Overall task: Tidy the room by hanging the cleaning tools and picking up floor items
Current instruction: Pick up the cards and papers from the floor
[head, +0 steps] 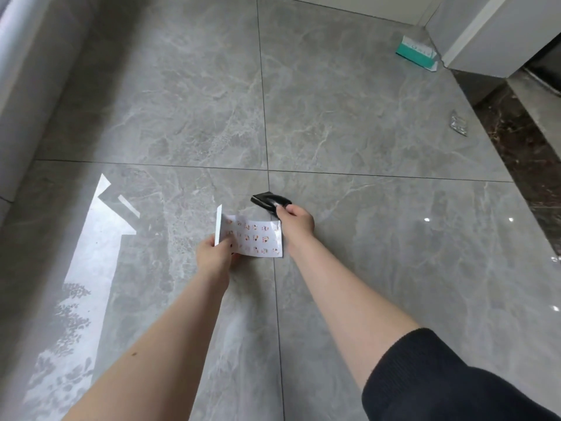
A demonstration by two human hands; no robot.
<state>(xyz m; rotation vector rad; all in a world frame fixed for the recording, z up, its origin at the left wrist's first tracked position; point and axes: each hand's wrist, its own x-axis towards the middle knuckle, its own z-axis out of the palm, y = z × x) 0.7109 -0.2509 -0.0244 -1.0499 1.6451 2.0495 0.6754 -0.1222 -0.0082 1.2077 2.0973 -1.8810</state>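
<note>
Two hands grip: left (212,253) fingers pinch sheet (255,240); right (296,221), seemingly pouch (268,202).

A room in a home, by the look of it: the floor (349,123) is large glossy grey marble-look tiles with a window's light reflected on it. White cabinets (491,34) stand at the far right above a dark stone strip (522,153). A teal box (416,53) and a small packet (458,123) lie loose on the tiles.
</note>
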